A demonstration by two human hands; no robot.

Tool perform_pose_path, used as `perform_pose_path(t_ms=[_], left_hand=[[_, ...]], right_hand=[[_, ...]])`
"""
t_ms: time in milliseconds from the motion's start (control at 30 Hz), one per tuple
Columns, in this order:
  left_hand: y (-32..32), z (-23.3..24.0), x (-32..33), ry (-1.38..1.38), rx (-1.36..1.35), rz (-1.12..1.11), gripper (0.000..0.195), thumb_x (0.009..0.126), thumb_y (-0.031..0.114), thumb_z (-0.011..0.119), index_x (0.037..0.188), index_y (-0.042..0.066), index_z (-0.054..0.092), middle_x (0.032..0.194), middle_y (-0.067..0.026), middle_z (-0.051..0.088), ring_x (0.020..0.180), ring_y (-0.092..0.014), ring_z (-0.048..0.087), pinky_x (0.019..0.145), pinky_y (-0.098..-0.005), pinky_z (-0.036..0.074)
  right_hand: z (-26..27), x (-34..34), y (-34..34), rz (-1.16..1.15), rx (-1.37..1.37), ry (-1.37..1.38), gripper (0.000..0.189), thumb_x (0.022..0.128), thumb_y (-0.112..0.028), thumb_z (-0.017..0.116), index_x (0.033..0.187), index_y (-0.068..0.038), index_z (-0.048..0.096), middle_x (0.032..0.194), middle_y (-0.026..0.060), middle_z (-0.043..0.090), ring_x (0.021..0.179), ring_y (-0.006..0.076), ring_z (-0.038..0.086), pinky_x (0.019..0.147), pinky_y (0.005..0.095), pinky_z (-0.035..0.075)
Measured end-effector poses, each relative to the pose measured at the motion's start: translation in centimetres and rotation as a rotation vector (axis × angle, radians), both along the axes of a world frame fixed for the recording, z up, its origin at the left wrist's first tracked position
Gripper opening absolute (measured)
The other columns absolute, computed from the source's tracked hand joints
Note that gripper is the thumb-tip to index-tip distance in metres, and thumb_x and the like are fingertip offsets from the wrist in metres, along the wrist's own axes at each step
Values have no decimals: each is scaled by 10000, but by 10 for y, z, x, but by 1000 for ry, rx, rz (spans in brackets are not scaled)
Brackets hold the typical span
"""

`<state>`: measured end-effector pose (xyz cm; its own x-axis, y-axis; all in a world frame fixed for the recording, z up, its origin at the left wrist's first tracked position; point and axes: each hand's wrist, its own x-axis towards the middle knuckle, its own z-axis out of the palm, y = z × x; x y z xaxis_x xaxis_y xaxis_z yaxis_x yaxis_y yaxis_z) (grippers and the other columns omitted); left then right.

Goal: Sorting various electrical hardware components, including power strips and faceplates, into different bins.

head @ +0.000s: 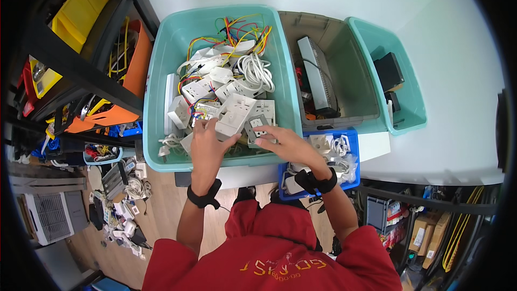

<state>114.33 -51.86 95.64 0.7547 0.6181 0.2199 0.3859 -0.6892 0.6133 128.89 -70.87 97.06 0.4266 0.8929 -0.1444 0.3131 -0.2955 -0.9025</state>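
My left hand (208, 145) grips the lower edge of a white plastic back box (236, 113), thumb and fingers at its near corners. The box is tilted over a heap of white electrical parts in a large teal plastic bin (293, 101). My right hand (288, 143) is at the bin's near right, thumb and index finger apart over a grey-framed wall socket (257, 125). Whether those fingers pinch the socket is unclear. Around them lie a coiled white cable (256, 70), white socket boxes (198, 89) and a tangle of red, yellow and green wires (242, 34).
To the right are a grey bin (351, 89) with a metal-cased device (317, 74) and a smaller teal bin (414, 105). A blue crate (353, 157) of white cables sits below my right forearm. Left stands a black shelf rack (93, 79); electrical parts (121, 214) litter the floor.
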Motion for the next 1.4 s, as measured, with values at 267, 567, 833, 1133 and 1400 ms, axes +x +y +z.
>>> perform_pose_path(t_ms=[267,567,833,1133,1400], left_hand=[[8,-18,3,34,-145,-231,576,784,367,868,1148,-46,699,1107,-212,657,910,-389,687,776,-452,557],[17,-34,0,85,-51,-194,271,797,162,840,966,-11,717,1042,-175,652,785,-331,689,714,-420,546],[13,-12,2,-11,-94,-28,165,802,64,795,892,-24,689,1046,-182,652,821,-390,676,717,-454,538],[-10,-19,47,30,138,107,211,824,189,815,900,-1,763,1074,-195,658,897,-376,692,776,-447,552],[-36,-13,43,65,6,-190,451,897,207,762,1252,-55,670,1151,-287,702,1016,-424,697,910,-454,544]], right_hand=[[3,-10,-5,-108,22,-8,437,1025,-270,643,1378,-19,586,1222,215,696,1106,296,708,929,392,558],[35,-1,-60,-343,64,-80,344,1022,-209,638,1310,-20,638,1210,192,699,1097,292,712,914,382,578],[14,5,-127,-463,82,72,346,1022,-176,647,1320,-1,628,1229,177,705,1128,256,701,942,363,560],[15,-3,-119,-335,155,83,347,1022,-196,641,1303,7,622,1166,176,726,1062,260,718,883,351,560],[17,-6,-97,-239,130,19,386,1023,-236,641,1326,3,619,1181,178,716,1091,266,711,916,371,569]])
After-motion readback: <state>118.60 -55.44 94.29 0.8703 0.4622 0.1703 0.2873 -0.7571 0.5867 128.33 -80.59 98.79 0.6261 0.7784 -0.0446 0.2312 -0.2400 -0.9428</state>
